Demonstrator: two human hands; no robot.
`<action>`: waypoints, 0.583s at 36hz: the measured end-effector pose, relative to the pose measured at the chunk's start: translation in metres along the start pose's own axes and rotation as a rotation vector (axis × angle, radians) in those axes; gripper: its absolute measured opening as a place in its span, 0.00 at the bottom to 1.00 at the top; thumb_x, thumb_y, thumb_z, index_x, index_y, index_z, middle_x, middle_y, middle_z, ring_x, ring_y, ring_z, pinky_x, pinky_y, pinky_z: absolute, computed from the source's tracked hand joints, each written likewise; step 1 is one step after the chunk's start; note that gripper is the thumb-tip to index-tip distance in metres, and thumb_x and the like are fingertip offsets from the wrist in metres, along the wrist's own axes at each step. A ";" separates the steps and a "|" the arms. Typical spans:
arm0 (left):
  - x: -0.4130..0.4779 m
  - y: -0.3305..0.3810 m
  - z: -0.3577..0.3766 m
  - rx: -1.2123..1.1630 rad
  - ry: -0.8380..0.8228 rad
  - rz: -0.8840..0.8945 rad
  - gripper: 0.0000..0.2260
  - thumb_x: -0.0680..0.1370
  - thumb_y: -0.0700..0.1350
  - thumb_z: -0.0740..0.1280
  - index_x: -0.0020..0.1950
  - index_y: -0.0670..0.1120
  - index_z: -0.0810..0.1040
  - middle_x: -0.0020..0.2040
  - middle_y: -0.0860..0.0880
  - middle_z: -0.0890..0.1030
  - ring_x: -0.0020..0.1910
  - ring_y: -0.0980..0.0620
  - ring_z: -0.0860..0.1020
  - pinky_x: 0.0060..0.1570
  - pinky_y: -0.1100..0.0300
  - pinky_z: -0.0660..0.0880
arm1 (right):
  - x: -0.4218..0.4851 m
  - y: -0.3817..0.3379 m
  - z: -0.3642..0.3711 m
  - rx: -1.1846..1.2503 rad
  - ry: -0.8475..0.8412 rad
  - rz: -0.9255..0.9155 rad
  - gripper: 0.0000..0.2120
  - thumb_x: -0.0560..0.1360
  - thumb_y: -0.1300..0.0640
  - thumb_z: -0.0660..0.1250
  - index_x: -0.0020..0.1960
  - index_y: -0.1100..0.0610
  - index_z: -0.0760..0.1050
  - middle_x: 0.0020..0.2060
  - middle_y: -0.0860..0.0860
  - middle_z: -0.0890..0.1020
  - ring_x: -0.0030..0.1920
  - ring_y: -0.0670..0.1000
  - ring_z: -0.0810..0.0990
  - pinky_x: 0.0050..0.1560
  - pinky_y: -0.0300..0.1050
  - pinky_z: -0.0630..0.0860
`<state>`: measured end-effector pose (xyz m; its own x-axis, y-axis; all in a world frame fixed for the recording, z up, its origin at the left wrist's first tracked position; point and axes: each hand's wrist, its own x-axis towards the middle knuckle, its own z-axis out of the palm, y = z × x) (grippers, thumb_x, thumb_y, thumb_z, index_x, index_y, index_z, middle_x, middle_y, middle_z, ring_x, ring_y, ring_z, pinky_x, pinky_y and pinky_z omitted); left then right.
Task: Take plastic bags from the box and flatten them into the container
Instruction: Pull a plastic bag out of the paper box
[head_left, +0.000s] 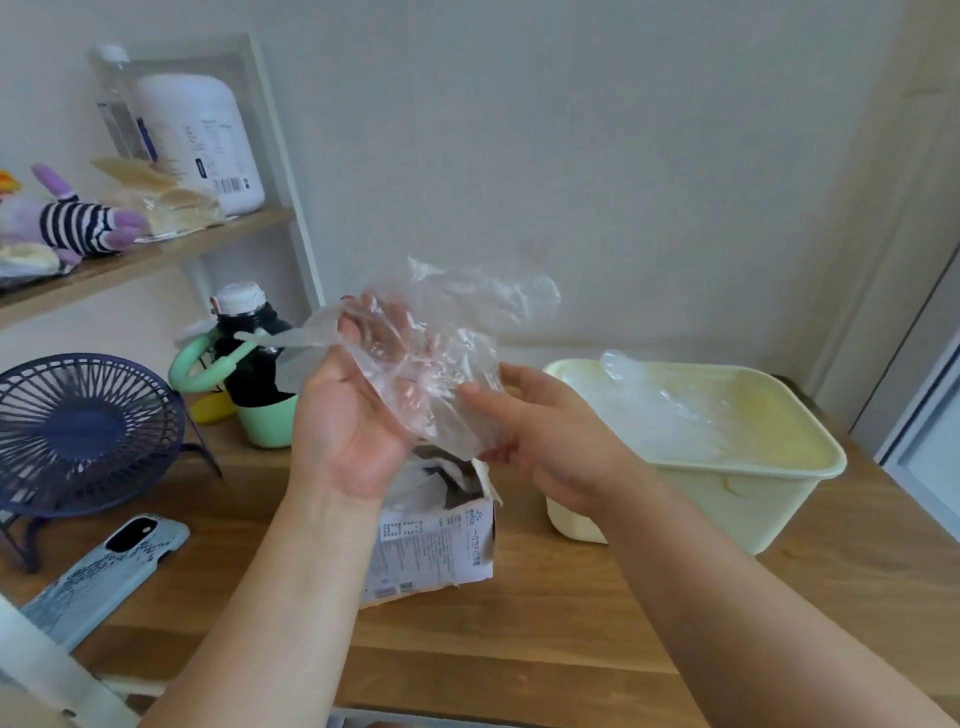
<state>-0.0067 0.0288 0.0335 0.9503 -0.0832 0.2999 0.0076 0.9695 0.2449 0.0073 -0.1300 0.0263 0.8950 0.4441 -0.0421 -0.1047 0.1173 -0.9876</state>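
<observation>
head camera: the fingers (387, 325) of the left hand (353, 426) rise lightly curled, palm up, behind a clear crumpled plastic bag (457, 322) and hold its film, while the thumb (475, 391) and fingertips of the right hand (545, 441) close together in a pinch on the bag's lower edge. the bag hangs in the air between both hands, above an opened cardboard box with a white printed label (436, 545); one thin strip of it trails left past the left thumb. more film shows in the torn top of the box, which stands on a wooden table (519, 639). just right of the box, behind the right wrist, sits a pale yellow rectangular plastic container (779, 488) with clear bags (665, 415) lying inside it. at the table's left edge are a dark blue round desk fan (88, 431), a phone in a pale blue case (104, 566) lying flat, and a black bottle with a white cap and mint-green loop handle (254, 358). a wooden wall shelf (156, 254) above them carries a white plastic jug (208, 140) and a striped plush toy (78, 223).
</observation>
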 end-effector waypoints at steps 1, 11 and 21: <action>0.001 -0.003 0.000 -0.022 -0.012 -0.009 0.13 0.72 0.36 0.72 0.56 0.45 0.80 0.55 0.47 0.81 0.62 0.50 0.78 0.67 0.46 0.70 | -0.001 -0.004 -0.005 0.109 0.045 -0.020 0.31 0.72 0.56 0.73 0.70 0.61 0.65 0.55 0.55 0.81 0.46 0.51 0.83 0.46 0.47 0.77; 0.020 -0.051 0.005 0.393 0.100 -0.077 0.08 0.76 0.46 0.62 0.45 0.45 0.80 0.46 0.46 0.79 0.45 0.49 0.79 0.47 0.51 0.79 | -0.023 -0.036 -0.068 0.507 0.294 -0.260 0.22 0.74 0.74 0.63 0.61 0.55 0.66 0.35 0.54 0.73 0.35 0.49 0.74 0.46 0.47 0.80; 0.032 -0.069 0.029 1.400 0.128 -0.178 0.44 0.49 0.70 0.77 0.63 0.62 0.72 0.65 0.51 0.76 0.59 0.49 0.78 0.51 0.54 0.78 | -0.039 -0.043 -0.099 0.274 0.425 -0.281 0.21 0.76 0.68 0.66 0.65 0.56 0.65 0.42 0.55 0.76 0.33 0.48 0.72 0.39 0.41 0.76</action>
<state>0.0139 -0.0470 0.0530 0.9911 -0.0842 0.1028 -0.1099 -0.0839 0.9904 0.0194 -0.2403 0.0555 0.9943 -0.0265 0.1031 0.1045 0.4297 -0.8969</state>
